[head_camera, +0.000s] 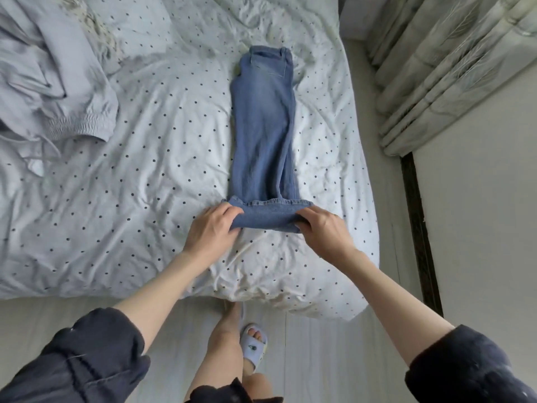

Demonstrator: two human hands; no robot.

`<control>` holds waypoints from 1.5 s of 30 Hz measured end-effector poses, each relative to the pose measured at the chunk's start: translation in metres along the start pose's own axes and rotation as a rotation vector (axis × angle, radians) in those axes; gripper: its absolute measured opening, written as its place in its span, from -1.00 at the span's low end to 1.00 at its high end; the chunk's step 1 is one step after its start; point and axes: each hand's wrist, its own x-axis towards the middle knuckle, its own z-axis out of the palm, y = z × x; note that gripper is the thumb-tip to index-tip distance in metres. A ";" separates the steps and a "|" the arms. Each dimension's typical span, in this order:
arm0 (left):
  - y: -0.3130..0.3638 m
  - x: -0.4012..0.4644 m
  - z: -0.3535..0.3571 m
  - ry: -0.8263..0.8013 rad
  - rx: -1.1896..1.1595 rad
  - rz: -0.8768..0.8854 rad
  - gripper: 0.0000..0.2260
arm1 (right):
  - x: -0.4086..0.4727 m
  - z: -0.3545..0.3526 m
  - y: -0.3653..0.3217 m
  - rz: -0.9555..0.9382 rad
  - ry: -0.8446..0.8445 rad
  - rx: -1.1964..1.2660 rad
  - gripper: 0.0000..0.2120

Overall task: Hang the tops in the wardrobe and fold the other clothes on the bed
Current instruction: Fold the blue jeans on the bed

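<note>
Blue jeans (264, 126), folded lengthwise, on dotted bed sheet (145, 170).
Left hand (212, 228) and right hand (322, 231) each pinch an end of the turned-over hem; waistband lies far beyond the grip; grey garment (52, 82) well left.

No legible txt, labels or nos. anywhere.

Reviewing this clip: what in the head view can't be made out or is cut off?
- Grey garment: cut off by the left and top edges, so its type is unclear.
- Fingertips of the left hand and right hand: tucked under the rolled hem of the jeans.
- Wardrobe: not in view.
- Curtain: runs off the top and right edges.
</note>
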 end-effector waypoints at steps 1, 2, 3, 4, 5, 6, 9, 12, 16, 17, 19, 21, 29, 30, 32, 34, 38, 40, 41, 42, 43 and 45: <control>-0.005 0.016 -0.006 0.008 0.000 -0.017 -0.70 | 0.015 -0.007 -0.001 0.011 0.006 -0.002 -0.79; -0.010 0.032 -0.010 0.022 0.007 -0.027 -0.74 | 0.032 -0.013 -0.001 0.019 0.015 -0.014 -0.79; -0.015 0.049 -0.013 0.034 0.019 -0.034 -0.77 | 0.048 -0.019 -0.001 0.031 0.035 -0.026 -0.78; -0.018 0.061 -0.013 0.044 0.034 -0.035 -0.79 | 0.060 -0.024 0.000 0.039 0.061 -0.038 -0.77; -0.026 0.083 -0.012 0.047 0.047 -0.036 -0.79 | 0.081 -0.029 0.003 0.053 0.091 -0.046 -0.76; -0.032 0.099 -0.011 0.042 0.048 -0.039 -0.78 | 0.099 -0.032 0.005 0.077 0.117 -0.048 -0.75; -0.042 0.137 -0.005 0.041 0.082 -0.039 -0.73 | 0.137 -0.034 0.006 0.161 0.190 -0.069 -0.71; -0.054 0.169 0.012 0.016 0.141 -0.090 -0.62 | 0.160 -0.018 0.001 0.123 0.309 -0.056 -0.67; -0.056 0.172 0.038 0.031 0.166 -0.084 -0.47 | 0.142 0.033 0.003 -0.002 0.188 -0.116 -0.55; -0.056 0.164 0.049 0.034 0.172 -0.026 -0.50 | 0.137 0.045 0.008 -0.016 0.115 -0.140 -0.46; -0.056 0.144 0.071 -0.014 0.209 0.088 -0.59 | 0.136 0.064 0.022 -0.032 -0.031 -0.189 -0.24; -0.057 0.126 0.089 -0.124 0.266 0.094 -0.57 | 0.140 0.077 0.032 -0.051 -0.148 -0.224 -0.07; -0.060 0.121 0.102 -0.318 0.363 0.106 -0.31 | 0.142 0.093 0.040 -0.080 -0.167 -0.331 -0.14; -0.060 0.118 0.100 -0.318 0.372 0.134 -0.27 | 0.139 0.091 0.041 -0.103 -0.120 -0.340 -0.20; -0.058 0.113 0.096 -0.334 0.410 0.163 -0.23 | 0.132 0.088 0.046 -0.161 -0.041 -0.337 -0.30; -0.054 0.111 0.093 -0.288 0.459 0.177 -0.36 | 0.128 0.085 0.053 -0.222 0.021 -0.322 -0.37; -0.051 0.113 0.086 -0.213 0.454 0.176 -0.52 | 0.129 0.076 0.059 -0.342 0.070 -0.282 -0.55; -0.048 0.112 0.080 -0.224 0.401 0.147 -0.44 | 0.129 0.069 0.059 -0.380 0.099 -0.237 -0.65; -0.044 0.112 0.074 -0.237 0.367 0.133 -0.40 | 0.128 0.063 0.059 -0.392 0.112 -0.211 -0.69; -0.041 0.112 0.068 -0.241 0.331 0.118 -0.37 | 0.128 0.056 0.057 -0.396 0.110 -0.182 -0.71; -0.038 0.113 0.061 -0.238 0.289 0.104 -0.37 | 0.128 0.049 0.055 -0.396 0.102 -0.152 -0.72; -0.030 0.117 0.047 -0.281 0.188 0.039 -0.37 | 0.129 0.034 0.048 -0.374 0.048 -0.106 -0.72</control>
